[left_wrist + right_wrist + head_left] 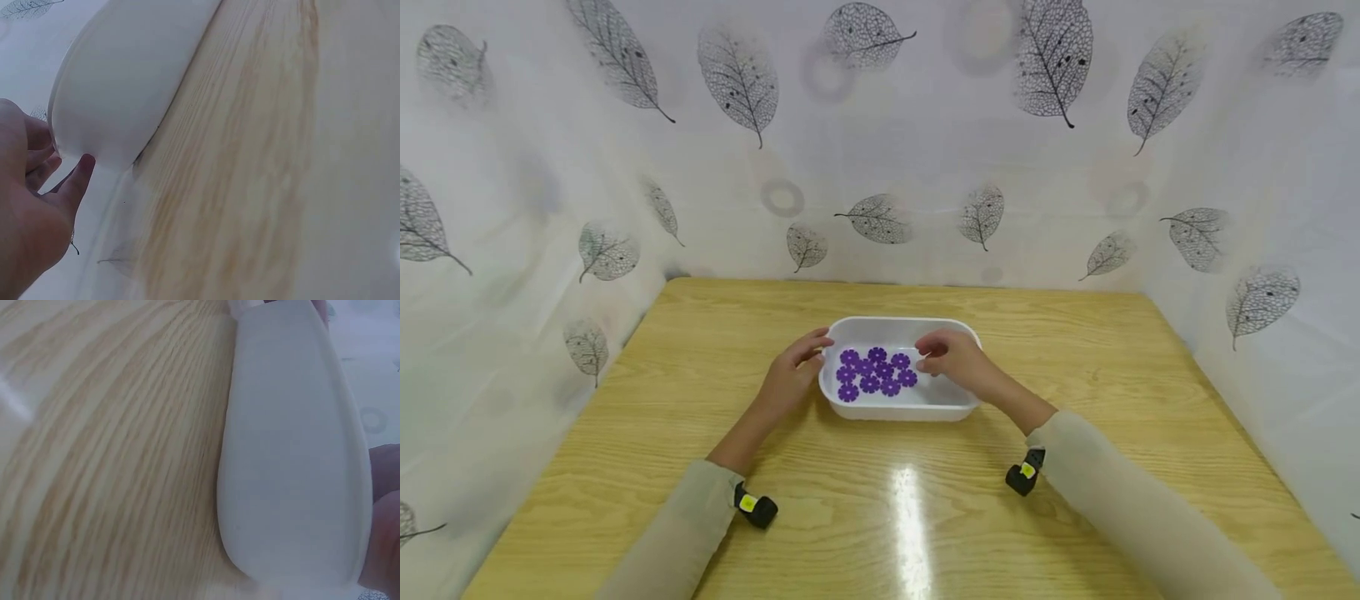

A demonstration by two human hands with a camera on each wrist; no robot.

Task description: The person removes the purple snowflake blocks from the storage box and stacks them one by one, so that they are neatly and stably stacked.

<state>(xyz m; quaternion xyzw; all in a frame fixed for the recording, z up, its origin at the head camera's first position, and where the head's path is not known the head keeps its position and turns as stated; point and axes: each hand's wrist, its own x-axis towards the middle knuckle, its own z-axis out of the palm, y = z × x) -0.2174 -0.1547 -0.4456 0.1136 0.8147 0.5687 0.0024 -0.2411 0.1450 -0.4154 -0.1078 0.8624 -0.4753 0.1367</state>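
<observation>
A white oblong tub (898,412) sits on the table, with several purple flower-shaped notched discs (869,383) lying flat in its left and middle part. My left hand (790,375) holds the tub's left end, fingers at the rim. In the left wrist view the thumb (84,165) presses the outer wall. Over the right part of the tub my right hand (958,360) reaches in, its thumb and forefinger curved with a gap between them, close to the rightmost discs. In the right wrist view the tub's wall (290,444) hides most of that hand.
The wood-grain table (880,500) extends around the tub, with a light reflection in front. A pale curtain (910,150) printed with dark leaves encloses the back and both sides. Black wrist cameras (758,510) hang at both sleeves.
</observation>
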